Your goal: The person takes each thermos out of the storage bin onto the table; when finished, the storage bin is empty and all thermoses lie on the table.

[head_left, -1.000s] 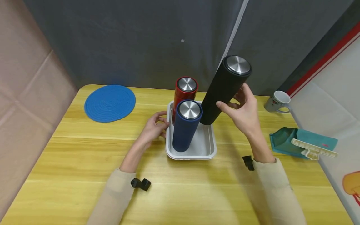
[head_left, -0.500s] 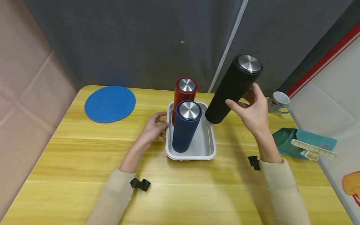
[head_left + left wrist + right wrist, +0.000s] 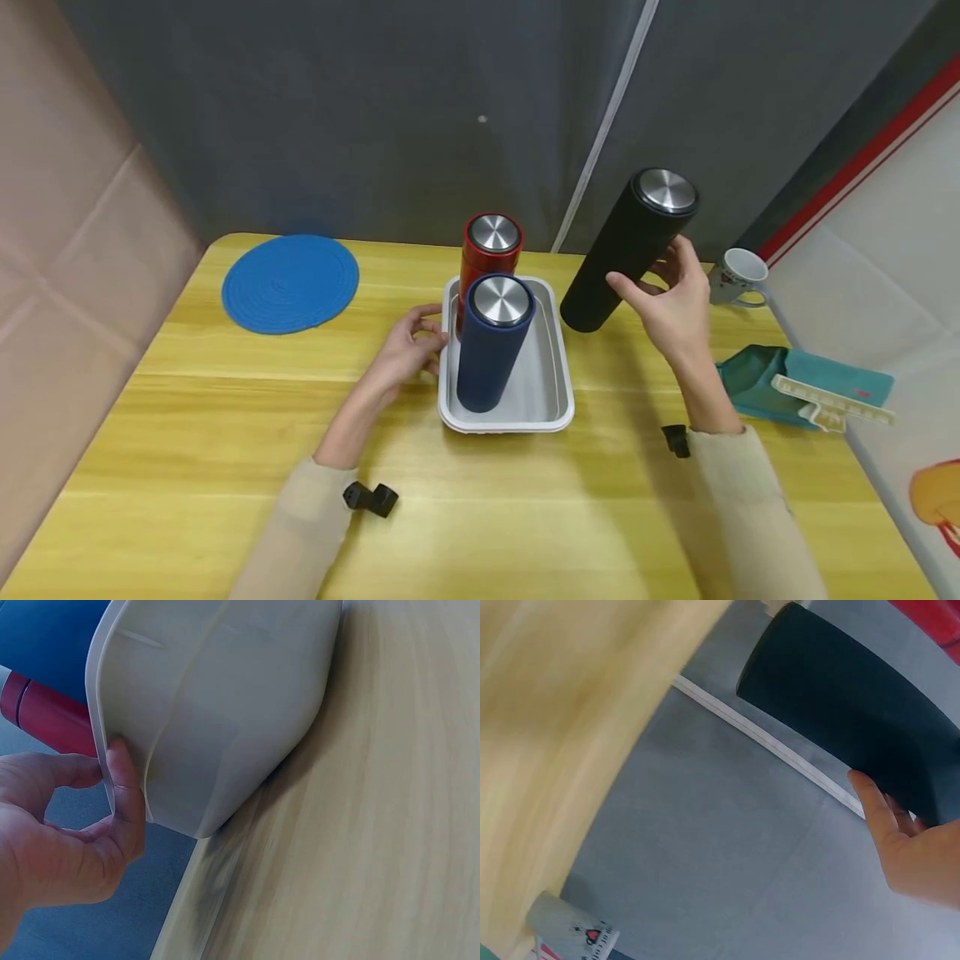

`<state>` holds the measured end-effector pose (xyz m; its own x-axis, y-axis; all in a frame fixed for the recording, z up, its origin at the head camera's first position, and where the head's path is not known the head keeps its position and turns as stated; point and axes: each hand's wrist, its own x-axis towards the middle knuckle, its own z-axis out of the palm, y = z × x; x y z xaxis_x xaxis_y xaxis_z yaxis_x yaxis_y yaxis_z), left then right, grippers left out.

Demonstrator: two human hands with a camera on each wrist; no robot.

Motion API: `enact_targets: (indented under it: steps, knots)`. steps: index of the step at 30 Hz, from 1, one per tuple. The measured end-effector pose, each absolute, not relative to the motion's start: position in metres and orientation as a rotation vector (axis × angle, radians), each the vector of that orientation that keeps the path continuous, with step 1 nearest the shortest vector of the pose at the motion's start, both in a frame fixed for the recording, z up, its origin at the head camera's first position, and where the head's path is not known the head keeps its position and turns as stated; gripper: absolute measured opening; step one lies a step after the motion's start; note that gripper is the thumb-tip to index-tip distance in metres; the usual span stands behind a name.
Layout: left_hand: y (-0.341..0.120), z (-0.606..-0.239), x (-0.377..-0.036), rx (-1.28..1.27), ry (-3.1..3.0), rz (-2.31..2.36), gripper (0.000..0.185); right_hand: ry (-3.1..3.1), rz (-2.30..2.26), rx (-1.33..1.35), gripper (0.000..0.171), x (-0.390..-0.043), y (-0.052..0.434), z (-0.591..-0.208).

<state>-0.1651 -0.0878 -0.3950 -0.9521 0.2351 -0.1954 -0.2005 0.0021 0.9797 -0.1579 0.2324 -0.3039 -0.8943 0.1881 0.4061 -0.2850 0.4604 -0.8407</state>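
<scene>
My right hand (image 3: pixel 678 308) grips a black thermos flask (image 3: pixel 622 250) with a silver lid, thumb on its near side. The flask leans with its top to the right, its base just right of the white tray (image 3: pixel 538 392). In the right wrist view its dark body (image 3: pixel 847 705) appears beyond the table edge line. My left hand (image 3: pixel 405 346) pinches the tray's left rim between thumb and fingers, as the left wrist view shows. Inside the tray stand a blue thermos flask (image 3: pixel 491 367) and, behind it, a red one (image 3: pixel 476 271), partly hidden.
A round blue placemat (image 3: pixel 291 283) lies at the back left of the wooden table (image 3: pixel 480 517). At the right edge are a white mug (image 3: pixel 738 275) and a teal pouch (image 3: pixel 810 383) with a cream clip. A grey curtain (image 3: pixel 337 117) hangs behind.
The black flask has moved right, from over the tray to beside it, and lately come down a little in my right hand. My left hand has stayed at the tray's rim.
</scene>
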Motion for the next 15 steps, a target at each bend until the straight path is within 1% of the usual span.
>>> enact_targets:
  steps: [6,15]
  knots:
    - [-0.091,-0.393,-0.166,0.033,1.982,2.027,0.051,-2.263,1.464,0.083,0.067,-0.168,0.231,-0.318]
    - [-0.091,-0.395,-0.165,0.026,1.978,2.038,0.051,-2.274,1.494,0.045,0.065,-0.176,0.234,-0.338]
